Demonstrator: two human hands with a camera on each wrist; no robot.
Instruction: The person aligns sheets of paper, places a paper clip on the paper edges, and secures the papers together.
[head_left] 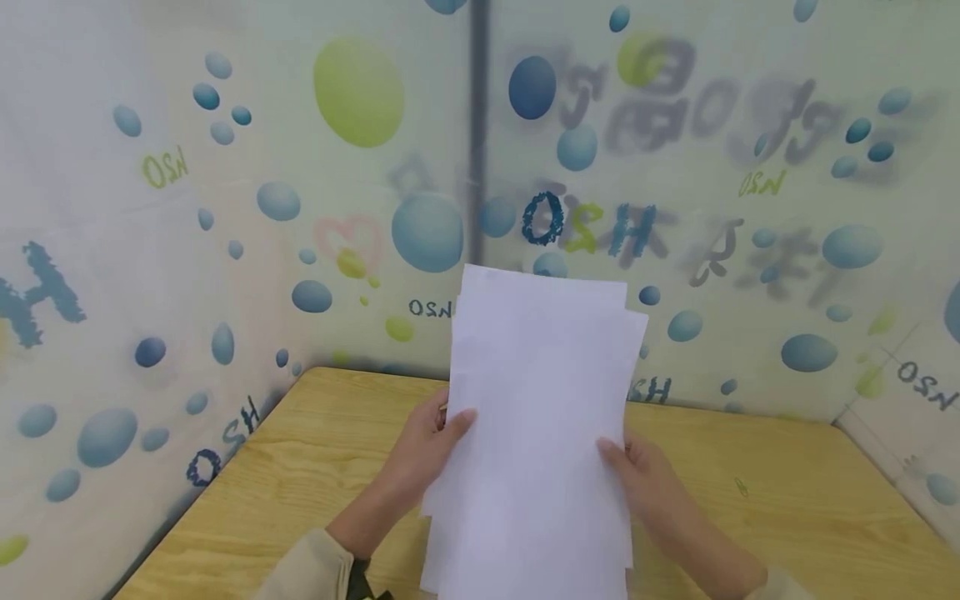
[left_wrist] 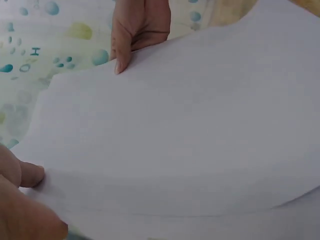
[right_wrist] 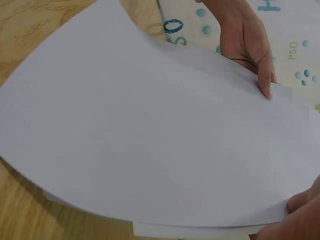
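Several sheets of white paper (head_left: 540, 417) are held up above the table in a loose stack, their edges and corners out of line with one another. My left hand (head_left: 427, 442) pinches the stack's left edge, thumb on the front face and fingers behind. On the opposite edge my right hand (head_left: 652, 479) grips in the same way, its thumb on the front. In the left wrist view the paper (left_wrist: 175, 125) bows across the frame. An offset lower sheet peeks out under the top paper (right_wrist: 150, 135) in the right wrist view.
A wooden table (head_left: 330, 467) lies beneath the hands. On its right part is a small paper clip (head_left: 742, 487). Light curtains (head_left: 360, 192) printed with blue and green dots and lettering stand close around the table's back and sides.
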